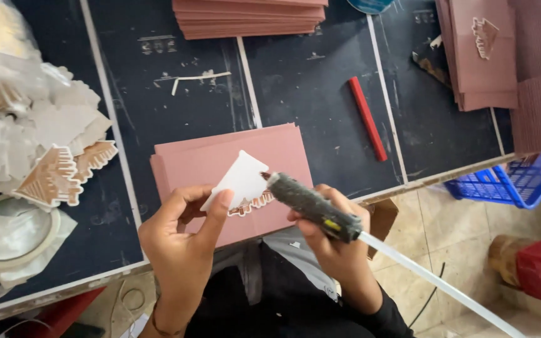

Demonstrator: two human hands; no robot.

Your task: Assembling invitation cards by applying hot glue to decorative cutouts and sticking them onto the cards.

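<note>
Left hand pinches a white die-cut piece, blank side up, above the pink card stack at the table edge. Right hand is wrapped around a glue gun, nozzle touching the piece's edge.

Small craft workshop being indicated, hand-assembly sort. Dark worktable, scuffed and glue-marked, being used as bench. Stacks of pink card being kept at 12 o'clock, further pink stacks at 2 o'clock. Heap of die-cut shapes being stored at 9 o'clock, tape roll at 8 o'clock. Glue gun being held over bench edge. Blue plastic crate being kept on tiled floor at 4 o'clock.
</note>
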